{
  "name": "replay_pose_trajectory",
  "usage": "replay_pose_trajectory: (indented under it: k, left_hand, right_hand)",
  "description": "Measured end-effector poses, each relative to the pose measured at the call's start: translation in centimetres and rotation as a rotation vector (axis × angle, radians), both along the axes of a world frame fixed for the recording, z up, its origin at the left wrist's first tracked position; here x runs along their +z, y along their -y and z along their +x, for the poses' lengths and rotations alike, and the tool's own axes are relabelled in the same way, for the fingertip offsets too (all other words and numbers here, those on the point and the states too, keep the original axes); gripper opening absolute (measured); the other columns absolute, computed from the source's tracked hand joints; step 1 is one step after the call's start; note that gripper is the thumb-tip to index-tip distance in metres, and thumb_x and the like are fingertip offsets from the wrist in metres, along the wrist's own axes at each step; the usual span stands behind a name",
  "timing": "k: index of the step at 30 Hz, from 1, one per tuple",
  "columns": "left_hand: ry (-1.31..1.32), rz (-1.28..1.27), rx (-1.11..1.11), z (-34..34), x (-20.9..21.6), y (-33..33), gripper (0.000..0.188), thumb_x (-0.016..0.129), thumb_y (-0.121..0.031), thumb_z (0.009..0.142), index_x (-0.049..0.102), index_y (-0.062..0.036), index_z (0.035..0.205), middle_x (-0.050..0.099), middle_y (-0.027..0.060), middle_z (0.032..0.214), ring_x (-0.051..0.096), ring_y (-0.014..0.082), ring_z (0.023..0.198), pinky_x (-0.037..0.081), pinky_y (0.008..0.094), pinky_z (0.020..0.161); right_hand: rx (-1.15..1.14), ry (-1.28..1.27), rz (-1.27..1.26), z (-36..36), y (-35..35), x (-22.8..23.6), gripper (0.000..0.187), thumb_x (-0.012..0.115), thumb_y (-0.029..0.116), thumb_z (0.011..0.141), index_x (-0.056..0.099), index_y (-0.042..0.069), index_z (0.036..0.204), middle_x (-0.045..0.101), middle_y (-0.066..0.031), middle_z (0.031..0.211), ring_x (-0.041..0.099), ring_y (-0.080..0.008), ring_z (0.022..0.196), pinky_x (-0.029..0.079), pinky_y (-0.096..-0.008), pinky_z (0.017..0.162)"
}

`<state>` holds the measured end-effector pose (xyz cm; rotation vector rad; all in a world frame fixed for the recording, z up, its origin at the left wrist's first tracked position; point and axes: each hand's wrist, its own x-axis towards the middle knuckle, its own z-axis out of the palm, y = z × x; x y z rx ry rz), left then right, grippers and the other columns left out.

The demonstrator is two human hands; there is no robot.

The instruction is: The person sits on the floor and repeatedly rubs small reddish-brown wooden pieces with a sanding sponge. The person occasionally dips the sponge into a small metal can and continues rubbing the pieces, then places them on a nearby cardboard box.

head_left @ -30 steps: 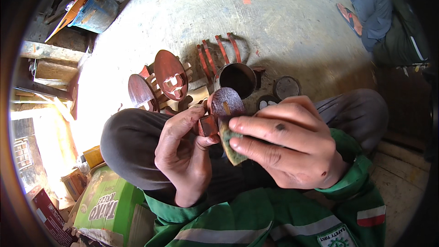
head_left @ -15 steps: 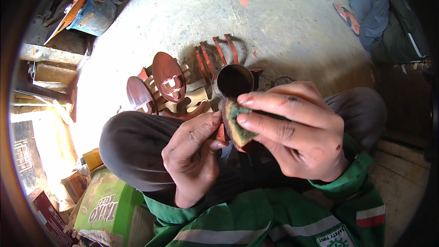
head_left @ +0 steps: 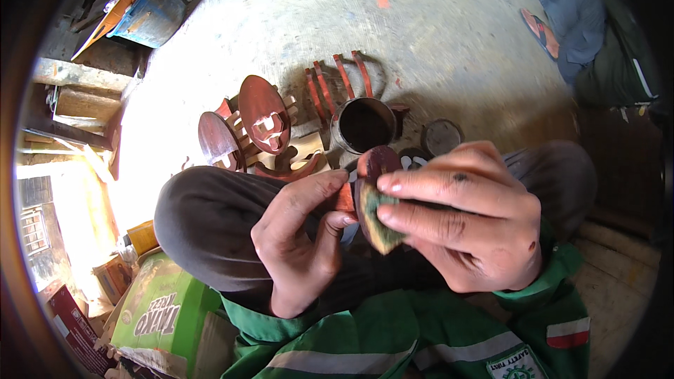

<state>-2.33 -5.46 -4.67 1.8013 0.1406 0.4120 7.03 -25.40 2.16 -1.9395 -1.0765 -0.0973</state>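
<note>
**Sponge [head_left: 385, 224] pressed against a red wooden piece [head_left: 381, 160] between two hands**

The left hand [head_left: 298, 238] has a narrow grip, thumb and fingers pinching the squarish, lighter red part of the wooden piece. The rounded, darker end of that piece rises on the right, above the person's lap and just nearer than an open metal can [head_left: 335, 128]. The right hand [head_left: 467, 221] has its grip closed on the green and yellow sponge, fingertips flat along its right side, while the sponge's other side touches the wood.

Beyond the lap, the can stands on the concrete floor [head_left: 456, 49], dark inside. Four slim, curved red strips [head_left: 359, 74] are just past it, on its far left. Farther left are two oval dark red panels [head_left: 256, 102], one larger than the other. A round lid [head_left: 441, 137] lies to the right of the can.

At the near left is a green carton [head_left: 151, 333]; at the far left, a blue bucket [head_left: 149, 21]. At the far right, another person's sandalled foot [head_left: 540, 31] rests on the floor.
</note>
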Motion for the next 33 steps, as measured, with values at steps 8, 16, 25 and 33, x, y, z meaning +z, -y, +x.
replay_pose_trajectory:
  k: [8, 16, 25, 33]
  left_hand:
    - [-0.004, 0.020, 0.002, 0.3, 0.4, 0.3, 0.034, 0.073, -0.005, 0.094, 0.065, 0.0089, 0.124, 0.067, 0.0188, 0.123, 0.065, 0.0241, 0.115, 0.052, 0.0370, 0.099]
    - [-0.070, -0.402, 0.041, 1.2, 1.8, 1.4, 0.057, 0.062, -0.007, 0.101, 0.036, -0.0004, 0.151, 0.064, 0.0189, 0.126, 0.068, 0.0261, 0.109, 0.060, 0.0370, 0.088]
    - [-0.074, -0.562, 0.053, 1.0, 1.1, 0.5, 0.029, 0.055, -0.011, 0.106, 0.050, -0.0038, 0.134, 0.056, 0.0170, 0.138, 0.070, 0.0249, 0.101, 0.062, 0.0366, 0.081]
    - [-0.052, -0.438, 0.070, 1.1, 0.5, -0.3, 0.028, 0.060, -0.020, 0.105, 0.065, 0.0008, 0.123, 0.051, 0.0185, 0.147, 0.068, 0.0269, 0.110, 0.061, 0.0387, 0.091]
  right_hand:
    - [0.177, -0.155, 0.043, 0.1, 0.7, 0.6, 0.025, 0.083, 0.005, 0.076, 0.081, 0.010, 0.100, 0.078, -0.0071, 0.105, 0.069, -0.0182, 0.083, 0.049, -0.0319, 0.076]
    - [-0.095, -0.001, 0.036, 1.5, 2.2, 1.1, 0.027, 0.075, -0.004, 0.072, 0.078, -0.001, 0.099, 0.075, -0.0186, 0.104, 0.073, -0.0295, 0.094, 0.056, -0.0361, 0.083]
    - [-0.228, 0.011, 0.000, 1.8, 3.0, 1.1, 0.027, 0.071, -0.005, 0.077, 0.074, -0.010, 0.104, 0.073, -0.0241, 0.109, 0.073, -0.0319, 0.101, 0.055, -0.0352, 0.091]
    - [-0.257, 0.003, -0.009, 1.7, 2.7, 0.6, 0.026, 0.072, -0.006, 0.078, 0.074, -0.010, 0.104, 0.073, -0.0230, 0.111, 0.072, -0.0294, 0.100, 0.055, -0.0339, 0.091]
